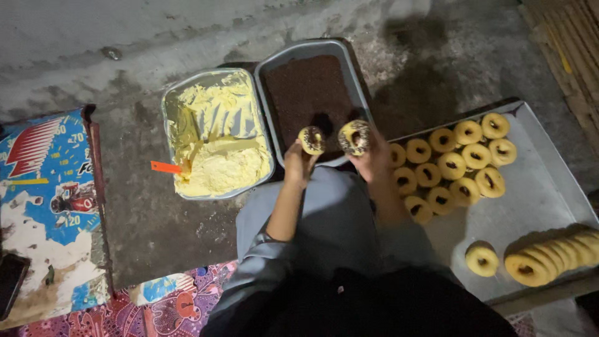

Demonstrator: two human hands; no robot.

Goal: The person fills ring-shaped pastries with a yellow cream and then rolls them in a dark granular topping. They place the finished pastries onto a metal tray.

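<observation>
**A:** What do the hands hold?

**B:** Seen from above, the left hand [298, 163] grips a small ring doughnut [311, 140] and the right hand [374, 159] grips a second doughnut [354, 137]. Both are clasped by the fingers, and both show dark sprinkles on the face turned up. They sit just over the near end of a metal tray of brown sprinkles [309, 87].

**A:** How far along does the work look?

**B:** Early, I would judge. Only these two look coated. To the right, a large metal sheet tray [536, 193] carries a cluster of plain yellow-glazed doughnuts [452, 163], a leaning row [555, 254] of them, and a single one [482, 259] beside it. None of those shows sprinkles.

**A:** What else is near?

**B:** A tray of pale yellow cream [215, 134] touches the sprinkle tray's left side, with an orange spatula handle [165, 167] sticking out. Further left lies a colourful printed board [47, 206]. The person's knees and grey sleeves fill the foreground. Nothing lies between the hands and either tray.
</observation>
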